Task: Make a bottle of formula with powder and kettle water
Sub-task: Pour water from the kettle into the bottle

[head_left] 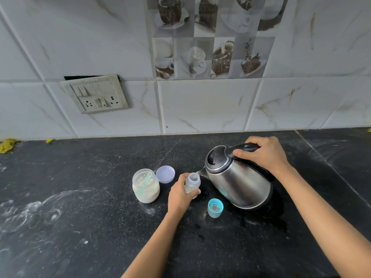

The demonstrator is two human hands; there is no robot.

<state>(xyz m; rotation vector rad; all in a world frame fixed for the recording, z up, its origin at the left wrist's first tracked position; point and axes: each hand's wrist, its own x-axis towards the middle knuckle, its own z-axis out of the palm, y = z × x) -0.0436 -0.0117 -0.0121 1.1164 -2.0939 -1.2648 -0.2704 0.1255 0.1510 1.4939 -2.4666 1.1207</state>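
Observation:
My left hand [180,195] grips a small clear baby bottle [193,182] standing open on the black counter [80,207]. My right hand [265,155] holds the black handle of a steel kettle [239,181], tilted left so its spout sits at the bottle's mouth and a thin stream of water runs in. Left of the bottle is an open jar of formula powder [146,186] with a pale green scoop inside. Its lilac lid [165,174] lies behind it. The bottle's teal cap [215,208] stands on the counter in front of the kettle.
A switch and socket plate [97,96] is on the tiled wall at the back left. A yellow cloth [7,145] lies at the counter's far left edge. White powder smears mark the counter's left part.

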